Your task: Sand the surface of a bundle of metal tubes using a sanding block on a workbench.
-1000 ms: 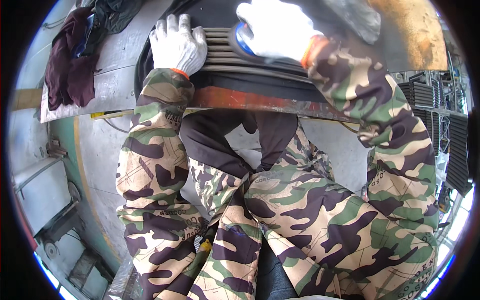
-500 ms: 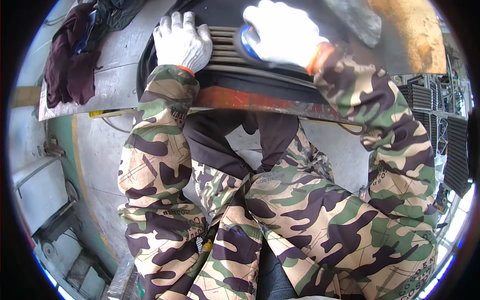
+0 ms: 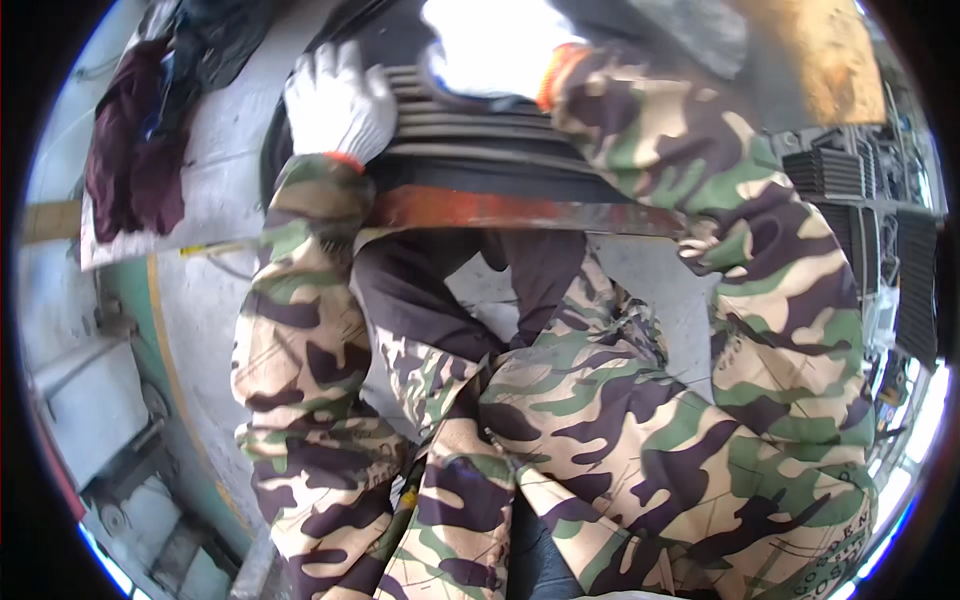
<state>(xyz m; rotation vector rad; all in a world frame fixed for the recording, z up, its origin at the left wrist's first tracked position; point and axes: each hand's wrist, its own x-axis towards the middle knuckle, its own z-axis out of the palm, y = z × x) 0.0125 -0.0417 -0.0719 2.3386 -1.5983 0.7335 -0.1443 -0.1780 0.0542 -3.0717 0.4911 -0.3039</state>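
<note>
Several long, narrow grey metal bars (image 3: 470,135) lie side by side on black cloth (image 3: 440,174) on the bench in front of me. My left hand (image 3: 342,108), in a white knit glove, rests on the left part of the bars with its fingers stretched out. Toward the middle of the bars, my right hand (image 3: 495,45), also gloved, is wrapped round a blue rounded tool with a dark rim (image 3: 434,70). The glove covers most of this tool and motion blurs it, so its exact kind is not clear. Its underside is against or just above the bars.
A rusty red metal edge (image 3: 520,211) runs along the near side of the bench. Dark red cloth (image 3: 130,160) lies at the left, beside darker cloth. A clear plastic bag (image 3: 700,35) and a brown-stained sheet (image 3: 830,70) are at the far right. Stacked dark ribbed parts (image 3: 822,178) stand on racks.
My right hand has moved left along the bars with the blue tool, closer to my left hand. The view has shifted slightly; my left hand stays flat on the bars.
</note>
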